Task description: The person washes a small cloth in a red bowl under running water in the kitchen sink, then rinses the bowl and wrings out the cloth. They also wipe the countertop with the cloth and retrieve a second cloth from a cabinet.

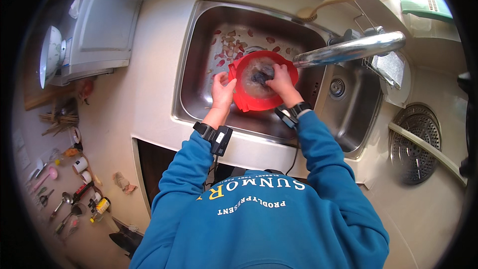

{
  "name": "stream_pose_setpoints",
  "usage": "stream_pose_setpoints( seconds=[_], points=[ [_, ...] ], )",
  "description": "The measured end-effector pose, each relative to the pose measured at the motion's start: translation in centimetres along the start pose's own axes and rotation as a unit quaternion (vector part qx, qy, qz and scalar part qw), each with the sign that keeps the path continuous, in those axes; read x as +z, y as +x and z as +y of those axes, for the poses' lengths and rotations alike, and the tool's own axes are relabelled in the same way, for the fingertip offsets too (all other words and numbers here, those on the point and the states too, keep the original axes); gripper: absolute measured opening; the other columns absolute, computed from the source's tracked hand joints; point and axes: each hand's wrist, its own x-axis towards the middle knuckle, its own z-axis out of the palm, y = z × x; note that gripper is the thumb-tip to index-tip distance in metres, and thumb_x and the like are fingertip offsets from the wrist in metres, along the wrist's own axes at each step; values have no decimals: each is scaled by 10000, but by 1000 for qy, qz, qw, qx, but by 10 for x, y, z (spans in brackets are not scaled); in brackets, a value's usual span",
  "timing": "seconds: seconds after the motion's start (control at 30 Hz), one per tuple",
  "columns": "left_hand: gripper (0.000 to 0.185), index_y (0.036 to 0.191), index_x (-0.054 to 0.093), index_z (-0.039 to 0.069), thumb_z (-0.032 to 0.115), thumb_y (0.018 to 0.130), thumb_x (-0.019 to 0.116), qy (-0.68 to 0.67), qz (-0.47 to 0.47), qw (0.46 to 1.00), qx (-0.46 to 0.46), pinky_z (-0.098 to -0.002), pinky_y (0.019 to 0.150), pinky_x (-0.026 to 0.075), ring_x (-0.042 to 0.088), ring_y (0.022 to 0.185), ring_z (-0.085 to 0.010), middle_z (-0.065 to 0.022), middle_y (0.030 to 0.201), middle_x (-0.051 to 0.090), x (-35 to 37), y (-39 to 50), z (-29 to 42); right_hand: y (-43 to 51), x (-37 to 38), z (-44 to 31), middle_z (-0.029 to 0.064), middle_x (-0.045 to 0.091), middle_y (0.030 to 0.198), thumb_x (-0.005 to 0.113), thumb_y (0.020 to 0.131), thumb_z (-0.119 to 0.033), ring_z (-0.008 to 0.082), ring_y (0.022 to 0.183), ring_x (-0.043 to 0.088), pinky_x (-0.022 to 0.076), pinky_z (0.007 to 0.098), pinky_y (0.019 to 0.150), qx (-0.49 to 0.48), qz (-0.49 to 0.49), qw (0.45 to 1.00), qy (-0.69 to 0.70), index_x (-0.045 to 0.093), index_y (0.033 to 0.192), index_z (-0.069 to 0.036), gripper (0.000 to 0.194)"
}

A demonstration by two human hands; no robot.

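Note:
A red plastic basin [257,102] of cloudy water sits in the larger bowl of a steel sink [201,108]. My left hand [223,95] grips the basin's left rim, thumb towards me and fingers curled at its edge. Inside the basin my right hand [281,81] has its fingers on a dark, soft-looking lump [261,76], partly under the water. The lump is blurred, and I cannot tell what it is. Reddish and pale peelings [229,46] lie on the sink floor behind and left of the basin.
A chrome faucet [347,49] reaches over the basin from the right. The smaller sink bowl [338,108] lies beside it. A long-handled brush [323,5] rests at the back rim. Perforated steel steamer plates [415,142] stand right; a white-grey appliance [106,22] stands left.

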Motion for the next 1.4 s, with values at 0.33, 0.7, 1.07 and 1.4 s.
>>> stream_pose_setpoints(
  seconds=[0.33, 0.7, 1.07, 1.4],
  points=[
    [434, 1205, 479, 31, 281, 879, 617, -170, -102, 967, -160, -314, 839, 447, 520, 984, -191, -103, 1150, 523, 5, -19, 7, 0, 38, -3, 191, 394, 1277, 780, 636, -252, 395, 1170, 448, 441, 504, 916, -58, -96, 974, -197, 348, 1354, -101, 851],
    [636, 1322, 397, 87, 510, 873, 549, -212, -81, 933, -280, -415, 935, 353, 415, 1117, -245, -96, 1256, 478, 22, -13, 5, 6, 44, 14, 222, 625, 957, 750, 636, -171, 373, 857, 627, 518, 382, 761, 61, 30, 997, 21, 629, 1000, 34, 436],
    [336, 1107, 548, 34, 308, 919, 495, -398, -176, 842, -318, -383, 823, 488, 590, 940, -242, -115, 1047, 603, 66, 1, -23, -59, 34, -39, 192, 568, 894, 564, 827, -297, 363, 900, 528, 420, 454, 807, -55, 48, 958, 277, 593, 778, -11, 292],
    [629, 1369, 282, -16, 406, 937, 456, -301, -90, 882, -352, -590, 1030, 287, 389, 1248, -423, -216, 1388, 367, 48, -12, -10, 11, 35, 26, 240, 537, 1112, 518, 869, -213, 407, 1086, 508, 431, 511, 877, 28, 45, 982, -181, 545, 1102, -28, 298]
  ],
)
